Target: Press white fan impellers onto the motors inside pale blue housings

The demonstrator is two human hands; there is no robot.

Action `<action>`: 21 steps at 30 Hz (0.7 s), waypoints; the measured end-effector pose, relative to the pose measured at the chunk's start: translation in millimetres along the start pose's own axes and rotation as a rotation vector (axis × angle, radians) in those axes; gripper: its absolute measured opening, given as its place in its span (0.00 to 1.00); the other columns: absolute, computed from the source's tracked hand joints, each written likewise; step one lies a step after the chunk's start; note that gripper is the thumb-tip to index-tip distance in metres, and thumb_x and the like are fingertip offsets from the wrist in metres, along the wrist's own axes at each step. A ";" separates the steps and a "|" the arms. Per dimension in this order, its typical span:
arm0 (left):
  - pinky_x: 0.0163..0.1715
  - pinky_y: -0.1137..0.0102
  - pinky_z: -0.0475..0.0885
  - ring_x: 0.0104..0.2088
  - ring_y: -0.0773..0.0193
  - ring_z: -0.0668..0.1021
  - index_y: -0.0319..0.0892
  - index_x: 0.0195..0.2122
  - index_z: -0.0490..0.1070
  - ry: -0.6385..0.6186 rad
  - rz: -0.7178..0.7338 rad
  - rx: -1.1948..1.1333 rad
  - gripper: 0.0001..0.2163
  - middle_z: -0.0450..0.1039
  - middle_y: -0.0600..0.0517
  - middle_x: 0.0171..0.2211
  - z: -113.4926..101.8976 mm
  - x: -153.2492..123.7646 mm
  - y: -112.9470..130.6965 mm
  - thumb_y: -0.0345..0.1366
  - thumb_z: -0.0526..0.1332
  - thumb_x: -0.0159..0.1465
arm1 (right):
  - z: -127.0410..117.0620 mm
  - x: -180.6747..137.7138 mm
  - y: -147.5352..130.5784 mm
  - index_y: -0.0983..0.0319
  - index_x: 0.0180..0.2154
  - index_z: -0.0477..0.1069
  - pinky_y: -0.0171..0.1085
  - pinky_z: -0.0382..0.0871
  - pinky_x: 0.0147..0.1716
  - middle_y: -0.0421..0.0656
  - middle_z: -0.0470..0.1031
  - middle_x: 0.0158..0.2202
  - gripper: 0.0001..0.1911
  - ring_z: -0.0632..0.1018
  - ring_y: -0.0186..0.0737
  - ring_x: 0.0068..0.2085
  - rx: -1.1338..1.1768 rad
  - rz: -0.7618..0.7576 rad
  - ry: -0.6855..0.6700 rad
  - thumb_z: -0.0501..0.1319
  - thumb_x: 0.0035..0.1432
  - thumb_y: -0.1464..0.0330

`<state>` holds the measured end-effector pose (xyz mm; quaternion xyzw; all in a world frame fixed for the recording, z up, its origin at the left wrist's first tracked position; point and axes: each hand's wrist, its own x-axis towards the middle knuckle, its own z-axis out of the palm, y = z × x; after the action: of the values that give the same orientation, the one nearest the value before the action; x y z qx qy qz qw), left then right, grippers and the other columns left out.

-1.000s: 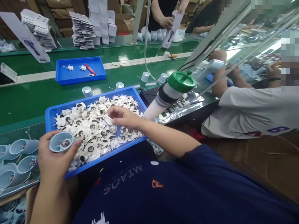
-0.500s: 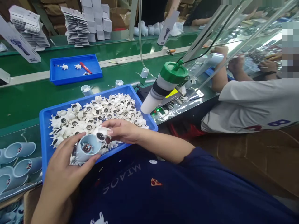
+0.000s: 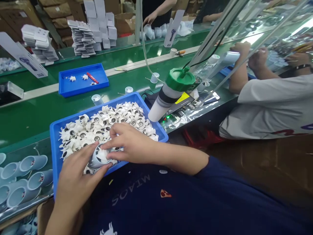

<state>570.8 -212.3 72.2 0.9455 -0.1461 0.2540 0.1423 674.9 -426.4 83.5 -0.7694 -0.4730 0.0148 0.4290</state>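
Fan (image 3: 102, 155) now inside cup (image 3: 95, 163) (pale blue)

Navy shirt (image 3: 190, 199), short sleeve (image 3: 207, 174); pale lettering (image 3: 133, 186), 1 pizza-slice print (image 3: 165, 193).

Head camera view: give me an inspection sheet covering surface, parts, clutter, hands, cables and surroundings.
Surface: glossy green worktop, light reflections.
Parts: light-blue round plastic housing, white plastic fan wheel in its opening; loose wheels fill blue rectangular plastic tray.
Clutter: red pen in second blue tray.
Hands: left hand grips housing; right hand touches wheel.
Cables: thin pale hanging cord; black cable.
Surroundings: grey-shirted co-worker at right; stacked white boxes behind.
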 end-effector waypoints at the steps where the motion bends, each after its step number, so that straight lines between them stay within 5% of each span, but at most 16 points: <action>1: 0.45 0.60 0.78 0.47 0.52 0.86 0.49 0.62 0.72 -0.020 0.024 -0.011 0.23 0.85 0.47 0.51 1.4 3.6 -1.2 0.54 0.61 0.71 | -0.3 -1.8 1.3 0.60 0.46 0.84 0.43 0.68 0.52 0.44 0.70 0.42 0.10 0.72 0.41 0.44 0.008 0.011 0.013 0.72 0.64 0.65; 7: 0.46 0.59 0.79 0.49 0.50 0.86 0.49 0.61 0.73 -0.079 0.071 -0.083 0.23 0.84 0.46 0.52 11.2 18.1 -5.4 0.56 0.61 0.71 | 1.7 -13.1 7.2 0.62 0.41 0.81 0.39 0.70 0.46 0.43 0.69 0.41 0.10 0.72 0.40 0.42 0.079 0.049 0.162 0.71 0.56 0.69; 21: 0.51 0.60 0.78 0.52 0.52 0.84 0.51 0.62 0.72 -0.024 -0.039 -0.104 0.22 0.82 0.48 0.54 5.8 7.3 8.1 0.51 0.65 0.69 | -10.4 -17.3 1.9 0.62 0.42 0.79 0.39 0.69 0.44 0.42 0.69 0.40 0.09 0.72 0.39 0.41 0.129 0.007 0.166 0.68 0.58 0.69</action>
<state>576.6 -223.2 72.9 0.9424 -0.1424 0.2318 0.1946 671.1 -446.3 82.2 -0.7403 -0.4312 -0.0172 0.5155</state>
